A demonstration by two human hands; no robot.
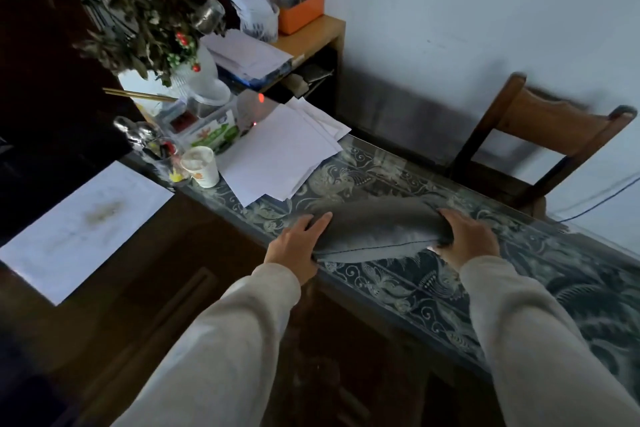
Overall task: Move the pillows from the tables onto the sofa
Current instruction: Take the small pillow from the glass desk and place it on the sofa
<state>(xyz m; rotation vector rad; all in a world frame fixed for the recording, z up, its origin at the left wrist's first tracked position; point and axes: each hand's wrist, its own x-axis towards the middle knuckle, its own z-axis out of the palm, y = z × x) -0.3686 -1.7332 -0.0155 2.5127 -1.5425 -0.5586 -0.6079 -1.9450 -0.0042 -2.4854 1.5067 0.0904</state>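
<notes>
A grey pillow [377, 227] lies on a long table [398, 282] covered with a blue-grey patterned cloth under glass. My left hand [298, 246] grips the pillow's left end, fingers on top and thumb underneath. My right hand [469, 239] holds its right end the same way. The pillow's near edge is slightly raised, showing a lighter seam. Both arms wear pale long sleeves. No sofa is in view.
Loose white papers [284, 152] and a paper cup [201, 165] sit left of the pillow. Behind them are a vase of dried plants [194, 69], cartons and a small wooden side table [311, 35]. A wooden chair [540, 135] stands beyond the table by the wall.
</notes>
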